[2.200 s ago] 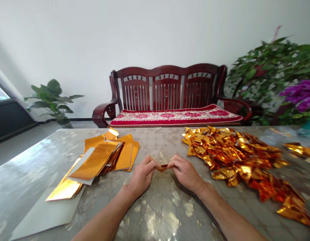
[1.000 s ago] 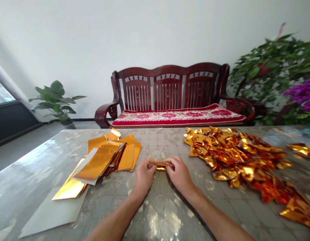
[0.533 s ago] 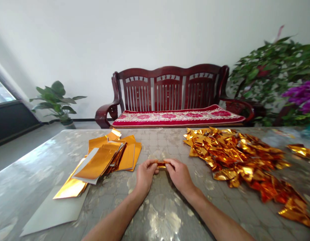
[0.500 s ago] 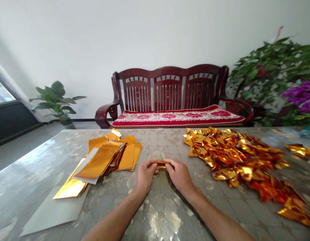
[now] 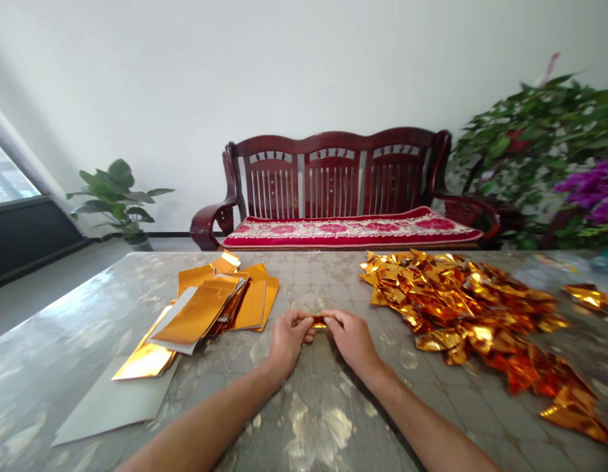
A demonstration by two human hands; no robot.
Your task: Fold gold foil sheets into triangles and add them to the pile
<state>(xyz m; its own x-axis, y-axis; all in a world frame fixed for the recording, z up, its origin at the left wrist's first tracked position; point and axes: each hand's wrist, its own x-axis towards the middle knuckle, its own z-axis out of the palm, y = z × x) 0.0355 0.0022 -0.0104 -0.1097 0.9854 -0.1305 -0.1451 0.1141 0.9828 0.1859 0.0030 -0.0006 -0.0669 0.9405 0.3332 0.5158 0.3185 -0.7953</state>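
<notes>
Between my two hands is a small folded piece of gold foil paper (image 5: 320, 321), held just above the table. My left hand (image 5: 289, 335) pinches its left end, and my right hand (image 5: 350, 335) pinches the right end. Most of the piece is hidden by fingers and thumbs. To the left lies a loose stack of flat gold foil sheets (image 5: 200, 308) with grey backs. A large heap of folded gold foil pieces (image 5: 461, 301) spreads over the table on the right.
A patterned grey table cover (image 5: 314, 275) lies under everything. A pale grey sheet (image 5: 117, 406) rests below the foil stack. Past the table stands a dark red wooden bench (image 5: 333, 170) with a floral cushion (image 5: 353, 226). Potted plants (image 5: 120, 196) flank it.
Both hands stay at nearly the same place, still pinching the foil piece. The left forearm has swung slightly outward, and the view has shifted a little.
</notes>
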